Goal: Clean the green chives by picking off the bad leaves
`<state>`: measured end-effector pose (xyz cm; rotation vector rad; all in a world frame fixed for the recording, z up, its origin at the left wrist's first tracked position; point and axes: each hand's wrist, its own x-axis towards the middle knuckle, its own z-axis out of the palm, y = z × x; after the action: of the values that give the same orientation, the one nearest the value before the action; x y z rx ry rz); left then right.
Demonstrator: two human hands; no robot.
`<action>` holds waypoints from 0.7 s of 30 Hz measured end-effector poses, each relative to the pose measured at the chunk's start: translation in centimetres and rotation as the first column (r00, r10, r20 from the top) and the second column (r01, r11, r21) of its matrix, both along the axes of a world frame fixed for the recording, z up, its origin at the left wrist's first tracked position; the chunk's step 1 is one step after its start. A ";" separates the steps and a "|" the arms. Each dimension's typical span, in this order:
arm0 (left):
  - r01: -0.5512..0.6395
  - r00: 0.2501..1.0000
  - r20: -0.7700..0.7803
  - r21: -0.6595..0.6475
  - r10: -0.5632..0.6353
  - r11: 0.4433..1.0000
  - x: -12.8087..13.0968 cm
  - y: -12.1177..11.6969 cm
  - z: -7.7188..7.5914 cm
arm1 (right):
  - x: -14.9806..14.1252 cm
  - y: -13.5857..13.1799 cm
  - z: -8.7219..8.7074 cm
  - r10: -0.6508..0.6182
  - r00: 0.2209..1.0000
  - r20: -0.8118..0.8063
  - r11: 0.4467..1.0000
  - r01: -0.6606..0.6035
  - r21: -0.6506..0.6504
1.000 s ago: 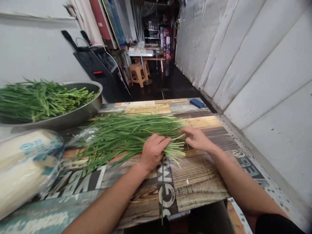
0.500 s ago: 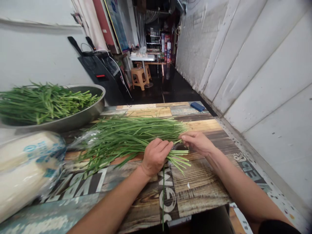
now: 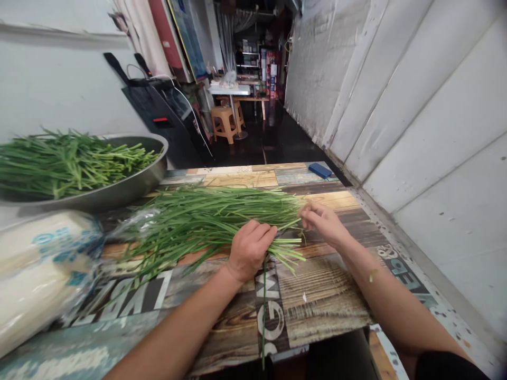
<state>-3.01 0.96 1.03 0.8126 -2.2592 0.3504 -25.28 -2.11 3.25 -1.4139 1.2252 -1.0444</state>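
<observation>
A loose pile of garlic chives [image 3: 222,203] lies across the table, stem ends toward the right. My left hand [image 3: 250,248] is closed around a small bunch whose pale cut stems [image 3: 291,249] stick out past the thumb. One long blade [image 3: 264,316] hangs from beneath this hand toward the front edge. Just beyond the stem tips, my right hand [image 3: 320,219] has its fingers pinched together; what is between them, if anything, is too small to make out. A thin scrap dangles near its fingertips.
A large metal bowl [image 3: 156,171] heaped with chives stands at the left. In front of it lies a plastic-wrapped white package [image 3: 43,274]. Toward the far right corner of the patterned table [image 3: 325,311] rests a blue box [image 3: 320,170]. A white wall [image 3: 428,105] runs along the right.
My right hand has drawn slightly away from the stem ends, to the right and up. My left hand keeps its hold on the bunch. A small pale-green scrap now shows over my right forearm.
</observation>
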 end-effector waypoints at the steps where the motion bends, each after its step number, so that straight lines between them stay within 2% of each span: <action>1: -0.007 1.000 -0.001 0.010 0.007 1.000 0.0 -0.1 -0.1 | 0.0 0.0 -0.1 0.024 0.998 -0.053 1.000 -0.025 -0.007; 3: -0.048 0.999 -0.024 0.035 0.049 0.998 0.2 -0.2 -0.4 | -0.4 -0.1 -0.4 0.030 0.965 -0.260 0.997 -0.046 -0.055; 4: -0.077 0.996 -0.047 0.046 0.080 0.996 0.2 -0.2 -0.6 | -0.7 -0.3 -0.6 0.016 0.921 -0.390 0.994 -0.058 -0.096; 7: -0.151 0.979 -0.130 0.073 0.159 0.986 0.5 -0.3 -0.9 | -1.2 -0.9 -1.7 0.022 0.723 -0.691 0.968 -0.189 -0.167; 9: -0.165 0.972 -0.152 0.092 0.177 0.982 0.6 -0.4 -1.1 | -1.1 -1.1 -2.4 0.039 0.631 -0.775 0.948 -0.268 -0.171; 11: -0.170 0.967 -0.172 0.112 0.187 0.979 0.7 -0.4 -1.2 | -0.9 -1.2 -2.7 0.030 0.593 -0.804 0.930 -0.312 -0.196; 13: -0.174 0.956 -0.214 0.139 0.201 0.975 0.6 -0.4 -1.2 | -0.6 -1.0 -2.5 0.023 0.620 -0.785 0.911 -0.336 -0.239; 16: -0.179 0.927 -0.300 0.173 0.225 0.968 0.4 -0.4 -1.0 | -0.7 -0.6 -1.2 0.065 0.754 -0.654 0.925 -0.292 -0.244; 19: -0.156 0.913 -0.351 0.176 0.210 0.972 0.3 -0.4 -0.9 | -1.1 -0.2 0.1 0.215 0.909 -0.358 0.968 -0.247 -0.045; 21: -0.145 0.915 -0.352 0.170 0.197 0.975 0.3 -0.4 -1.0 | -1.3 -0.1 0.5 0.273 0.951 -0.146 0.960 -0.260 0.101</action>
<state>-2.68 0.54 0.03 1.0595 -1.8819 0.1053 -26.61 -2.22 3.78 -1.5732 1.1356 -0.7000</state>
